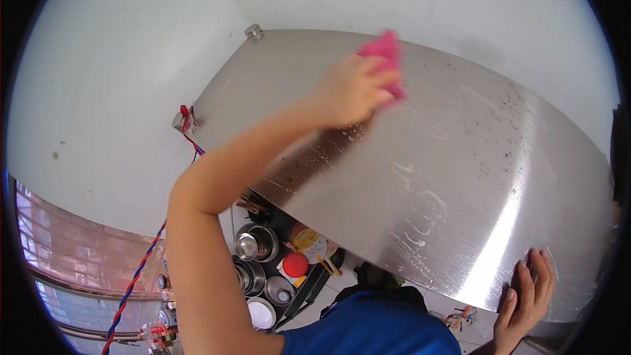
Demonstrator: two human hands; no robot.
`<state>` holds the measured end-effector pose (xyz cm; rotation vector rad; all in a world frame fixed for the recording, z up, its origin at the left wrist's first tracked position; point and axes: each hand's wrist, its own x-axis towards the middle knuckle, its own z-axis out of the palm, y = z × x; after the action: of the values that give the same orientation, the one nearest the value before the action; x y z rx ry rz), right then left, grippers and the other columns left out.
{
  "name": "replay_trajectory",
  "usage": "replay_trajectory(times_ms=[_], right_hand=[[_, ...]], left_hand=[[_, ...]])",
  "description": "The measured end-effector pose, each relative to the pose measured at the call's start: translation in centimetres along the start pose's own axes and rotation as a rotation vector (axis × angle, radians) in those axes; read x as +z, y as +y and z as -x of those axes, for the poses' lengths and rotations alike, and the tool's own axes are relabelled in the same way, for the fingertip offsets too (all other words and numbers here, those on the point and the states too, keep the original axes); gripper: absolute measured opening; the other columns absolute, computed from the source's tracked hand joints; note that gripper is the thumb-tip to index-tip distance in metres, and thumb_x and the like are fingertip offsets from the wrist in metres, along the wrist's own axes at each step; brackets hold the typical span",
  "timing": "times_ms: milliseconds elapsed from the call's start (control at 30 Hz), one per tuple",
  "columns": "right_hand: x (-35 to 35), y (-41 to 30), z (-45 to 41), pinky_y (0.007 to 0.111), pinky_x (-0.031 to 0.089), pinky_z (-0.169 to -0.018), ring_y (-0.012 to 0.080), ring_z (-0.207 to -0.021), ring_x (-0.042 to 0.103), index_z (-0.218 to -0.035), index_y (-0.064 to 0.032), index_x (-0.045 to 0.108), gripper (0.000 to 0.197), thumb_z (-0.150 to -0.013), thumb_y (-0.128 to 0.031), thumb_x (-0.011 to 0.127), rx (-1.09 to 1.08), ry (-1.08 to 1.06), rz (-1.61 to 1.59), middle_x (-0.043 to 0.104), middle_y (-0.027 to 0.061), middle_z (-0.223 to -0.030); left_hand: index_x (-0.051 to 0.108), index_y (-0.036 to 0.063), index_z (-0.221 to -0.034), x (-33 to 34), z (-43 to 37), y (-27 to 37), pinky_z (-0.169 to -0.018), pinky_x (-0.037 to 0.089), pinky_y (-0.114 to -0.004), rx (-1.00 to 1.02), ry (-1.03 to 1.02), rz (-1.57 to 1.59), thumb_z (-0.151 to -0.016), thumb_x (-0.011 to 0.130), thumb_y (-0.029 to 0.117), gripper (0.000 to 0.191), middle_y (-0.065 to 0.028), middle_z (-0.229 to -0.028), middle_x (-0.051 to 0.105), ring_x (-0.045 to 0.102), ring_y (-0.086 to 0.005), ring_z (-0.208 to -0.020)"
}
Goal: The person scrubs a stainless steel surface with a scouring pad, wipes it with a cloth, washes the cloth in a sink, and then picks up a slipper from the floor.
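My left hand (352,91), blurred, is shut on a pink cloth (389,66) near the far edge of a stainless steel shelf surface (315,59). White soapy streaks (419,234) and droplets mark the steel near its front edge. Dark specks (498,123) are scattered over its right part. At the near right edge of the steel, my right hand (530,288) rests with its fingers apart and holds nothing.
White walls (123,59) meet behind the steel. Metal posts (253,31) stand at its left corners. A twisted red and blue cord (130,288) hangs at left. Below, a black rack (308,288) bears metal pots (256,244), a red round object (295,265) and a white bowl (261,313).
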<state>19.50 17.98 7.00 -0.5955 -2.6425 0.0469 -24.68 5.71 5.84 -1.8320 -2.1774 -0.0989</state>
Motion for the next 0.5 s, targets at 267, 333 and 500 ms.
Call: replay_trajectory(times_ms=[267,333,500], right_hand=[[0.7,0.0,-0.7,0.040,0.050,-0.087,0.0283,-0.110,0.057,-0.112,-0.0094,0.066,0.033,-0.097,-0.029,0.044,-0.104,0.139,0.024,0.060,0.0104,-0.121],[0.6,-0.7,-1.6,0.040,0.050,-0.087,0.0280,-0.108,0.058,-0.113,-0.0093,0.066,0.033,-0.097,-0.029,0.045,-0.055,0.120,0.061,0.059,0.0107,-0.121],[0.5,-0.7,-0.6,0.047,0.037,-0.102,0.0397,-0.123,0.045,-0.114,0.0048,0.057,0.038,-0.093,-0.023,0.042,0.093,-0.060,-0.082,0.047,0.0253,-0.128]], left_hand=[[0.064,0.0006,-0.105,0.2,7.4,-26.4,-0.082,0.043,-0.056,-1.232,0.154,-0.015,-0.098,0.036,0.040,0.048,-0.0174,-0.109,0.064,0.062,-0.0332,-0.097],[0.059,0.0005,-0.118,-1.2,5.8,-28.1,-0.075,0.048,-0.045,-1.399,0.477,0.390,-0.098,0.032,0.044,0.055,-0.0172,-0.078,0.067,0.067,-0.0288,-0.076],[0.042,0.0193,-0.139,2.6,8.2,-34.6,-0.092,0.039,-0.057,-0.920,0.065,-0.285,-0.099,0.031,0.041,0.047,-0.0137,-0.130,0.054,0.047,-0.0246,-0.126]])
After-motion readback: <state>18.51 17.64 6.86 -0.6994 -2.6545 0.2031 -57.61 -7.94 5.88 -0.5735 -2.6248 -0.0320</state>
